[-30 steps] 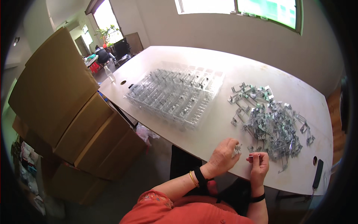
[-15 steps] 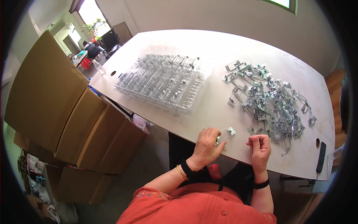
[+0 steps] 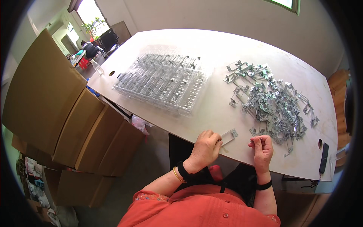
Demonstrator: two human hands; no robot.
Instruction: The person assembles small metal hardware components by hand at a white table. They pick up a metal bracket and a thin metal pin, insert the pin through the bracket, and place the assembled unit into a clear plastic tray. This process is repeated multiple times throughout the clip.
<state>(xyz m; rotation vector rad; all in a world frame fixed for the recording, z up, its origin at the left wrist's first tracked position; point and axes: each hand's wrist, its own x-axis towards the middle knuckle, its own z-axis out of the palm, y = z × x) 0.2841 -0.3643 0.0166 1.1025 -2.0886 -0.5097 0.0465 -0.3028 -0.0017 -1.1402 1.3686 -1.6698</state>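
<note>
My left hand (image 3: 206, 147) is closed on one end of a metal bracket (image 3: 234, 132), a thin rod frame with a small plate at its far end. The bracket sticks out to the right over the table's near edge. To the right, my right hand (image 3: 261, 149) pinches a small thin piece (image 3: 252, 142) between thumb and fingers; its kind is too small to make out. A loose pile of similar metal brackets (image 3: 278, 106) lies just beyond my right hand. Clear plastic trays (image 3: 160, 81), stacked and filled with rows of metal parts, stand beyond my left hand.
The white table (image 3: 215, 90) has a dark hole near each end. A black flat object (image 3: 324, 159) lies at its right edge, and a clear bottle (image 3: 97, 67) is by the far left corner. Large cardboard boxes (image 3: 45, 94) crowd the floor at left.
My left hand has turned slightly, and the bracket's plate has gone from bright to dull grey. My right hand keeps its pinch almost in place. The whole view has shifted a little.
</note>
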